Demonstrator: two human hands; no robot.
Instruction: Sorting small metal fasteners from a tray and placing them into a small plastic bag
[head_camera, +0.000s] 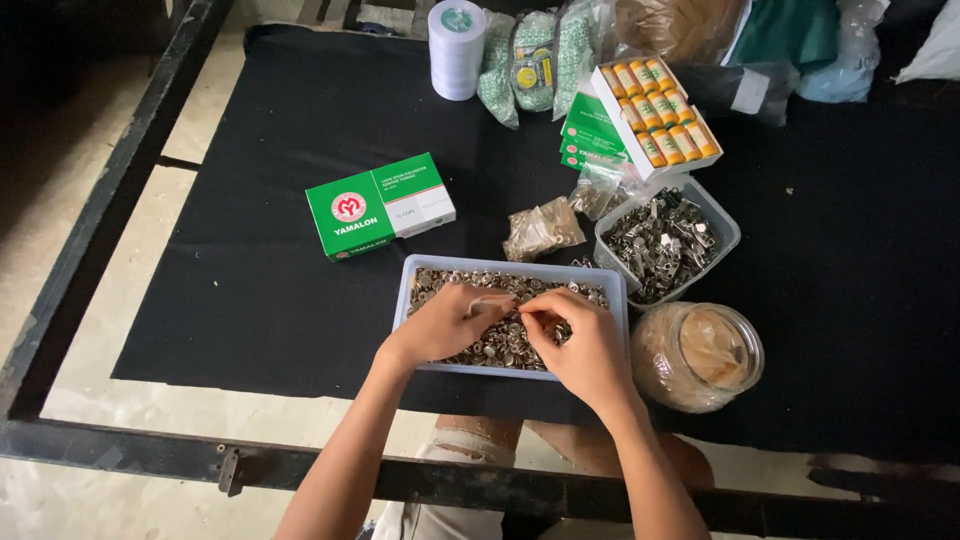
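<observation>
2 hands, left hand (442, 325) & right hand (583, 345), pinch small metal bits in a tray (512, 270) on the black desk (270, 250).

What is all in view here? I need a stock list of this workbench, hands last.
black cloth: one, covering the bench top
long tray: one, pale blue, near edge, full of small silver metal rings
square tub: one, clear, right of tray, full of grey metal clips
glass jar: one, clear, on its side, right of tray
green box: one, closed, green and white, left of centre
open box of thread spools: one, orange spools, far right
tape roll stack: one, white, far edge
small plastic bags: two, clear, behind tray
left hand: over the tray, fingers pinching a thin pale piece
right hand: over the tray, fingers meeting the left's
</observation>
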